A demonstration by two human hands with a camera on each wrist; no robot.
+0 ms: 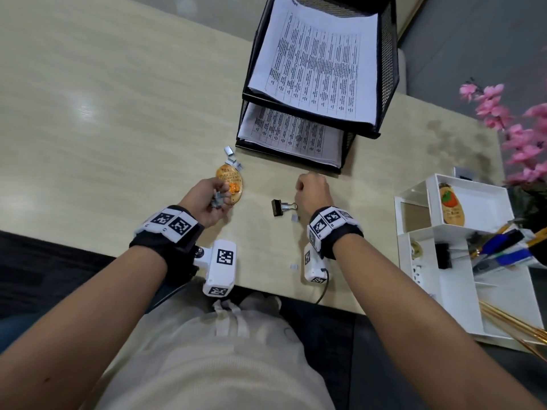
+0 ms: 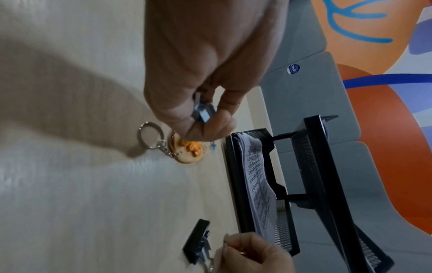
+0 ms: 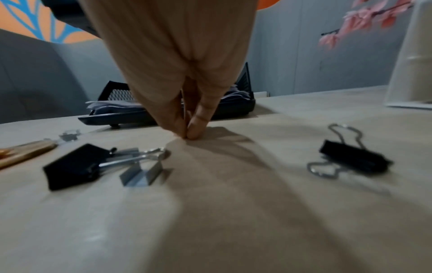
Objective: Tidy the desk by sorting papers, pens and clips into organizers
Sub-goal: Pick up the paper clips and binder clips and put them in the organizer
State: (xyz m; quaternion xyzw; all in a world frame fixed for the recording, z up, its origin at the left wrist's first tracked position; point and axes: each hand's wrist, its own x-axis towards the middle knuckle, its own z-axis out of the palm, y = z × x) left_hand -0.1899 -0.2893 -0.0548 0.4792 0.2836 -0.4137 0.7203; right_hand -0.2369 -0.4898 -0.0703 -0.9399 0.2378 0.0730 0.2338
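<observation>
My left hand (image 1: 213,195) is cupped palm-up just above the desk (image 1: 118,113) and holds several grey staple strips (image 2: 202,112). Under its fingers lies a wooden keychain with an orange fruit (image 1: 231,184). Several more staple strips (image 1: 232,156) lie beyond it. My right hand (image 3: 187,135) presses thumb and fingertip together on the desk, and nothing shows between them. A black binder clip (image 1: 278,207) lies just left of that hand, with a staple strip (image 3: 142,175) beside it. A second binder clip (image 3: 353,157) lies to the hand's right.
A black mesh two-tier tray (image 1: 384,84) holding printed papers (image 1: 319,63) stands behind the hands. A white organizer (image 1: 444,291) at the right holds pens (image 1: 503,250), another keychain and a binder clip. Pink flowers (image 1: 518,137) stand at the far right. One loose staple strip (image 1: 293,266) lies near the desk's front edge.
</observation>
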